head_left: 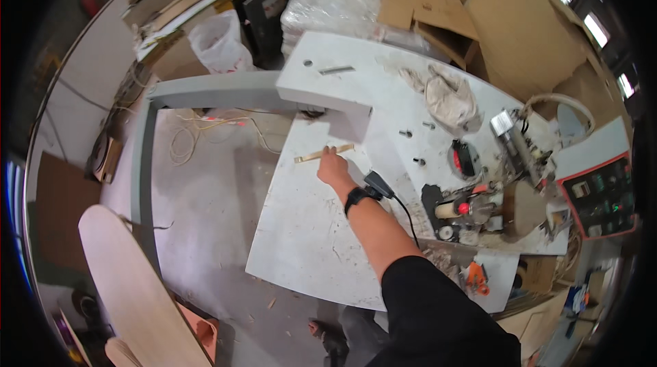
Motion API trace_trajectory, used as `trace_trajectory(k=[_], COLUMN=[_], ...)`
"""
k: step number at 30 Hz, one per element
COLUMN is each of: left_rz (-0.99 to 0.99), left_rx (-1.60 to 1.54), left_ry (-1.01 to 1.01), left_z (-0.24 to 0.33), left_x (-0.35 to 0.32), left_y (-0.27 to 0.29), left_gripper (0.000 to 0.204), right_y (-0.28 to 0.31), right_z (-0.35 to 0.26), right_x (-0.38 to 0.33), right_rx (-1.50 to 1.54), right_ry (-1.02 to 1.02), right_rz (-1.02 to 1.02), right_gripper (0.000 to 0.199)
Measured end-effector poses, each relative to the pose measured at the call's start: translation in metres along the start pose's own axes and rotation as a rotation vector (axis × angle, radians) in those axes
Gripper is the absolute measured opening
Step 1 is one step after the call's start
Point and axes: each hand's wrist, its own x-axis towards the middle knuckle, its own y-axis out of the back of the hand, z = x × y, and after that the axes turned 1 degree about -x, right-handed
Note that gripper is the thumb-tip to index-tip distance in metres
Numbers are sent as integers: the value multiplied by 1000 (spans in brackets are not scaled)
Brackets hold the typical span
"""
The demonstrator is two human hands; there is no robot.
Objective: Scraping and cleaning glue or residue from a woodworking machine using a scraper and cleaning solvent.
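My right hand (pixel 332 166) reaches over the white worktop, a black watch (pixel 356 197) on its wrist. Its fingers close on the middle of a thin, flat tan strip (pixel 311 157), whose two ends stick out on either side. The strip lies at or just above the worktop; its material is too small to tell. Beside the wrist is a dark plug-like device (pixel 378 184) with a black cable. My left hand is outside the picture.
To the right stand an edge-trimming machine (pixel 472 209), a control panel (pixel 599 196), loose bolts (pixel 419 161) and a crumpled cloth (pixel 448 98). A grey metal frame (pixel 142 161) borders the worktop's left. A long rounded pale board (pixel 130 285) rises at lower left; cardboard (pixel 534 31) is piled behind.
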Motion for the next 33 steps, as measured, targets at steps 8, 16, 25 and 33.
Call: trace_trajectory(k=[8,16,25,33], left_rz=[-150,-15,-178,-67], left_rx=[-169,-313,143,-266], left_ry=[521,287,671,580], left_z=[-54,-48,-107,-137], left_x=[7,31,-60,-34], left_y=[-12,38,26,9], left_gripper=[33,33,35,34], right_y=[-115,-78,-71,-88], right_z=[70,3,23,36], right_x=[-8,-65,33,-17], right_rx=[-285,-375,-377,-387], right_ry=[213,241,187,207], right_rz=[401,119,246,154], right_gripper=[10,28,26,15])
